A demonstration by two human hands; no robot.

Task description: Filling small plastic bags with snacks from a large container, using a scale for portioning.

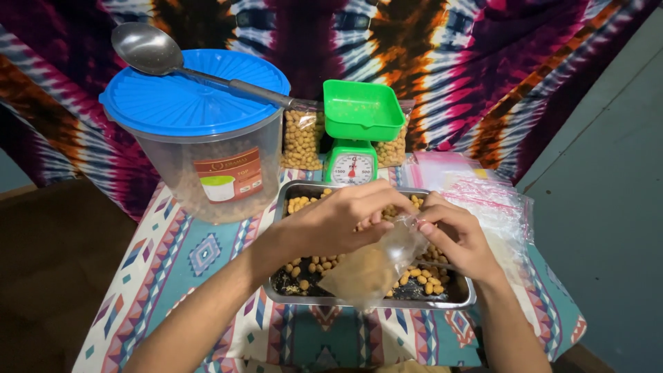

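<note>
My left hand (345, 220) and my right hand (457, 238) both pinch the top of a small clear plastic bag (376, 266) partly filled with coated nuts. The bag hangs tilted over a metal tray (456, 298) that holds loose coated nuts (316, 264). Both hands meet above the tray's middle, fingers closed on the bag's mouth.
A green kitchen scale (353, 131) with an empty pan stands behind the tray, with filled nut bags (302, 140) beside it. A large clear tub with a blue lid (197, 138) stands at the left, a metal ladle (155, 54) resting on the lid. Empty zip bags (494, 204) lie to the right.
</note>
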